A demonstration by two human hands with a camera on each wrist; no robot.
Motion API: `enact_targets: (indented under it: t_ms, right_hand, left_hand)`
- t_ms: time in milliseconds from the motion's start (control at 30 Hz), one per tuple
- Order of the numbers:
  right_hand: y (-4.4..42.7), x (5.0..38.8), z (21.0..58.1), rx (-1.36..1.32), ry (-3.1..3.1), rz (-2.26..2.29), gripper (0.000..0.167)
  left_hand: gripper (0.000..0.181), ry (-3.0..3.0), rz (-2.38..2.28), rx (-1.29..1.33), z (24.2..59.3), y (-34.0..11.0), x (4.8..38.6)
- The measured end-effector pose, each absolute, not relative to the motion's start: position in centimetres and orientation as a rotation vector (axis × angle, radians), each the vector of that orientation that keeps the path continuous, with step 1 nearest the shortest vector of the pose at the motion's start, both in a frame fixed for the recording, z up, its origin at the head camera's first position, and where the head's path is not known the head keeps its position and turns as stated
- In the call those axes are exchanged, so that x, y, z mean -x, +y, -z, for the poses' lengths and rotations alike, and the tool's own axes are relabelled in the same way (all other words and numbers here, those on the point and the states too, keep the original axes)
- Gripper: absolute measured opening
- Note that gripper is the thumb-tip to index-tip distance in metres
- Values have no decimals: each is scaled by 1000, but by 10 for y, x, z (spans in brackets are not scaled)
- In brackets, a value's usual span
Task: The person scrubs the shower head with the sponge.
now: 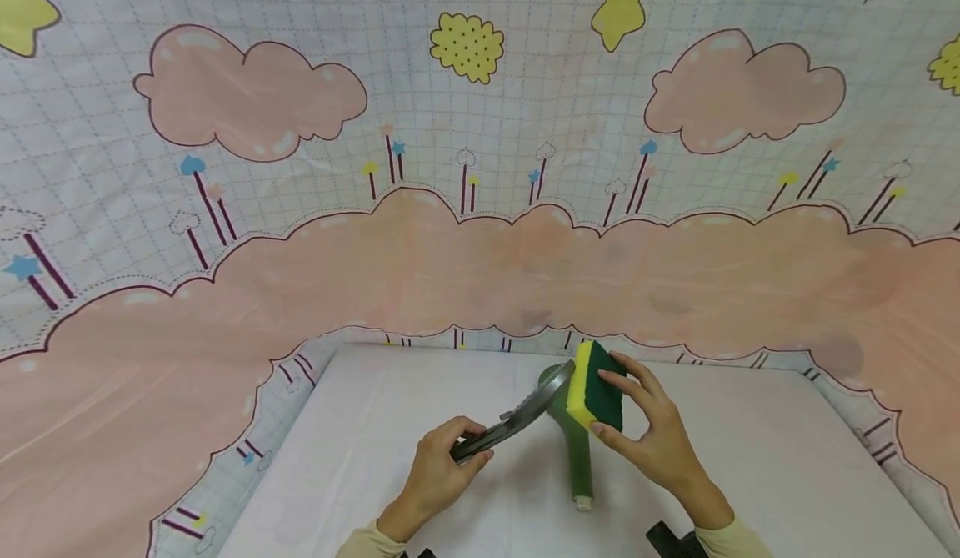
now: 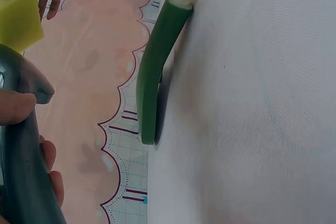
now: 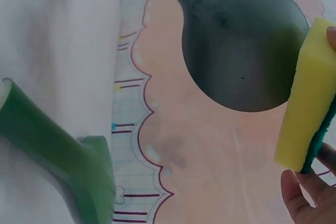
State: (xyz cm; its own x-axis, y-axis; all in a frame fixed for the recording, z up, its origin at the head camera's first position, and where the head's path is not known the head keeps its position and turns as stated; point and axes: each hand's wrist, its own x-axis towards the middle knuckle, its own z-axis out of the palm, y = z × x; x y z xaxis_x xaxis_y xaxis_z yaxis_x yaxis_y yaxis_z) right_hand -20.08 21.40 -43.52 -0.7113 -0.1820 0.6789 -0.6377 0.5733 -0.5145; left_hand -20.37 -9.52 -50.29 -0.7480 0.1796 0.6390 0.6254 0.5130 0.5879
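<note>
My left hand (image 1: 442, 468) grips the handle of a dark grey handheld shower head (image 1: 534, 405), raised above the table and tilted with its round head up to the right. Fingers of my right hand (image 1: 663, 437) pinch a sponge (image 1: 604, 391) by its edges, its yellow side facing the shower head and its dark green scouring side away. In the right wrist view the yellow foam (image 3: 307, 93) overlaps the rim of the grey head (image 3: 241, 51); firm contact is hard to tell. A green handheld shower head (image 1: 580, 462) lies on the table behind, partly hidden.
The white table (image 1: 315, 475) carries the green shower head, its pale connector end towards me. Behind hangs a patterned cloth (image 1: 495, 266) with pink clouds and yellow stars. Dark wrist straps (image 1: 675, 541) show at the bottom edge beside the light sleeves.
</note>
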Motion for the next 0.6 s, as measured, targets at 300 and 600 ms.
enact_targets:
  t_ms: [300,600]
  right_hand:
    - [209,197,434,-680,-2227,-1056,71]
    - [203,195,436,-713,-2246,-1086,70]
  left_hand:
    - [38,-2264,1161,572,501,-98,201]
    - [41,-2222,1167,568,502,-99,200]
